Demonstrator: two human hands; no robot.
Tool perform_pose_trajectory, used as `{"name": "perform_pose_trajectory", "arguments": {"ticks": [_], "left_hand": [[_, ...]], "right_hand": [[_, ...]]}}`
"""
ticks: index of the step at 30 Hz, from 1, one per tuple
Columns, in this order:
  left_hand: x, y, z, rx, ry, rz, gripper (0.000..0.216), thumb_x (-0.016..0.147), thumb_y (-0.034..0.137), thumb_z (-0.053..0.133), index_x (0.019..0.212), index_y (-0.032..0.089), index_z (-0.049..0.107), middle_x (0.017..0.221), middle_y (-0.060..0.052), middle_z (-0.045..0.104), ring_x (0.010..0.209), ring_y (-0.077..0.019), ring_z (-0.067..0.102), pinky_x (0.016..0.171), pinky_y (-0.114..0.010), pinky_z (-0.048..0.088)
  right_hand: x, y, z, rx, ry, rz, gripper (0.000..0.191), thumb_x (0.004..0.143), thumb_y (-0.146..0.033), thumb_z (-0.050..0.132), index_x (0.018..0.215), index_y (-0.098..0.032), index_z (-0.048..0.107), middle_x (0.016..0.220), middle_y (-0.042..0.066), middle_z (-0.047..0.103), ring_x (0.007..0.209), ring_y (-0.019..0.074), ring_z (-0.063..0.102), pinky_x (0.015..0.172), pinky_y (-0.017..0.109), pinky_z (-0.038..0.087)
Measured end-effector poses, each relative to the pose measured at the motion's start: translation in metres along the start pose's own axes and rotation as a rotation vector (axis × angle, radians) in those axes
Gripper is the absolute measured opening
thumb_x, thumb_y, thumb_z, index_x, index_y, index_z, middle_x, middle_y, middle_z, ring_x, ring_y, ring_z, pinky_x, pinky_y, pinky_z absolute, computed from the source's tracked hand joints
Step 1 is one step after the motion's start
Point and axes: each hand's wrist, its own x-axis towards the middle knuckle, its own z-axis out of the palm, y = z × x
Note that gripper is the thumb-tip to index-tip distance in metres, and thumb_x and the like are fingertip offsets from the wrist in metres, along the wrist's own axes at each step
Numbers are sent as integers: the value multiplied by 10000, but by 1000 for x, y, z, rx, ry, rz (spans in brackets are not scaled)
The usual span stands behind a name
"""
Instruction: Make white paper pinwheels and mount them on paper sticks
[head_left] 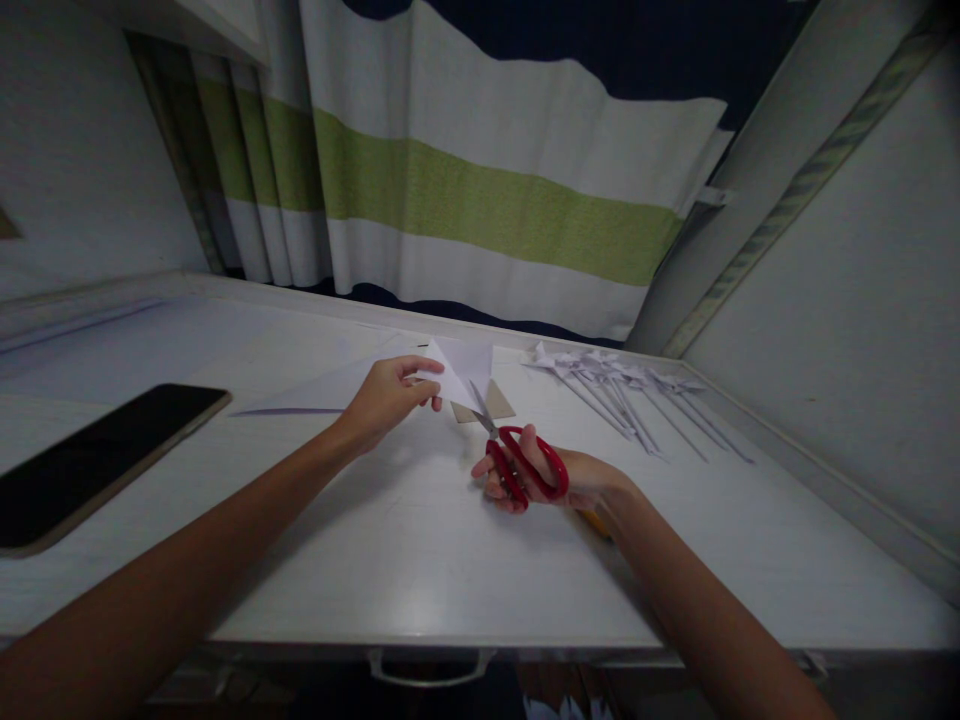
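Observation:
A folded sheet of white paper (pixel 466 362) is pinched between the thumb and fingers of my left hand (pixel 397 392), raised a little above the table. My right hand (pixel 525 475) has its thumb and fingers through the red handles of a pair of scissors (pixel 553 465). The blades are parted and point up and away, meeting the lower right edge of the paper. Whether they have cut into it I cannot tell. Beneath the paper, a small beige piece of card (pixel 501 402) lies on the table. An orange-yellow object (pixel 598 523) is mostly hidden under my right wrist.
Several folded paper flowers with thin paper stems (pixel 622 385) lie at the back right. More white paper (pixel 315 390) rests behind my left hand, and a black-screened phone (pixel 105 460) lies at the left. A striped curtain (pixel 480 190) hangs behind the white table (pixel 435 570).

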Motion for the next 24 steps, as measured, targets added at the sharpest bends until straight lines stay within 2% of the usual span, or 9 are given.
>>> {"name": "perform_pose_trajectory", "arguments": {"ticks": [9, 14, 24], "left_hand": [[-2, 5, 1, 37, 0, 4, 323, 647, 181, 541, 954, 83, 562, 527, -11, 564, 523, -90, 428, 498, -200, 321], [-2, 6, 0, 65, 15, 1, 327, 641, 181, 534, 953, 87, 565, 521, -7, 559, 509, -91, 431, 476, -196, 307], [-2, 7, 1, 94, 24, -26, 350, 632, 189, 532, 965, 85, 562, 527, -6, 557, 478, -82, 429, 455, -190, 277]], "right_hand": [[0, 1, -2, 80, 12, 22, 427, 740, -575, 394, 657, -194, 568, 557, 29, 530, 491, 104, 489, 489, 247, 368], [1, 1, -2, 73, 3, 28, 398, 762, -542, 394, 647, -195, 554, 528, 11, 492, 459, 87, 441, 454, 236, 317], [7, 7, -9, 39, -32, 22, 484, 754, -602, 327, 722, -160, 524, 538, 2, 468, 417, 69, 389, 402, 219, 241]]}}
